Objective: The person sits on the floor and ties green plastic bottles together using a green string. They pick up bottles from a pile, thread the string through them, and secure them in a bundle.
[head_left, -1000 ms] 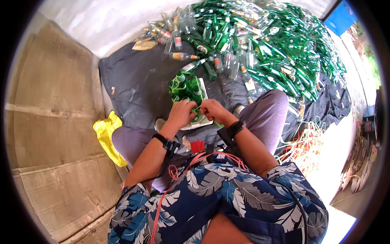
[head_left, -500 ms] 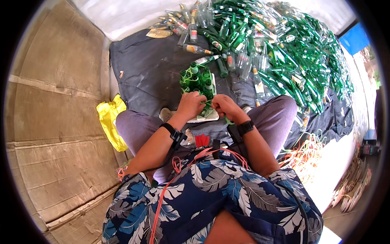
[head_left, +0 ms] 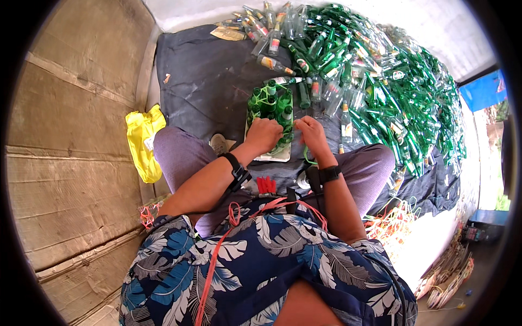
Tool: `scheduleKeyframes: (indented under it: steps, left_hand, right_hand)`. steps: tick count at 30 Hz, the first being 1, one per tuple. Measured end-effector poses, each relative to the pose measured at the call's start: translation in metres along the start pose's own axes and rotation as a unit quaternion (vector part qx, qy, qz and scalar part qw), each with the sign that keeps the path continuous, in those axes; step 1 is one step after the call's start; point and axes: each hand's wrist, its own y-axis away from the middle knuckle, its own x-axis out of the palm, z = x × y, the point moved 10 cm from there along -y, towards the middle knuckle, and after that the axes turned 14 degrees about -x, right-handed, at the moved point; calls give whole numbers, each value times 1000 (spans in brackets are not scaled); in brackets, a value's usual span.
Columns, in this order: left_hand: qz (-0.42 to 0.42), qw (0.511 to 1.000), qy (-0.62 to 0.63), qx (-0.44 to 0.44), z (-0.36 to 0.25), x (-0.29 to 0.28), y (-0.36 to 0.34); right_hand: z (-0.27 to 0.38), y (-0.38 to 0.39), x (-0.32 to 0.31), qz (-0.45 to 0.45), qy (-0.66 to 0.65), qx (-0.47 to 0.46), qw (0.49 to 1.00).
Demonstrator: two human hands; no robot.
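Note:
Several green glass bottles (head_left: 284, 100) stand upright in a tight group between my legs, on a shallow white tray (head_left: 280, 157). Light green plastic strap (head_left: 265, 100) winds around their necks. My left hand (head_left: 263, 135) rests at the near side of the group, its fingers curled inward and hiding what they grip. Just right of the bottles is my right hand (head_left: 312, 134), fingers pinched together at the strap. A loose strap end (head_left: 308, 157) hangs below that hand.
A large heap of green and clear bottles (head_left: 391, 92) covers the far right of the dark sheet (head_left: 190, 81). At left are a yellow bag (head_left: 145, 142) and a cardboard wall (head_left: 81, 108). Tangled orange and white straps (head_left: 392, 224) lie right of my right leg.
My right hand has moved right, away from the bottles and my left hand. The left hand stays at the near bottles. The whole view has shifted a little.

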Motion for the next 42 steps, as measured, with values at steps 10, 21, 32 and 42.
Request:
scheduleKeyframes:
  steps: [10,21,32,42]
  left_hand:
    - [7,1000,-5,-27,7,7,-2]
    - [-4,999,-10,-31,5,6,-4]
    - [3,999,-13,-52,6,8,-6]
    - [10,998,-20,-53,4,7,-6]
  right_hand:
    - [32,-13,-3,33,151,-100,983]
    - [39,-29,10,153,234,-186,942]
    - [49,-29,15,145,296,-241,913]
    - [15,-37,8,34,310,-223,924]
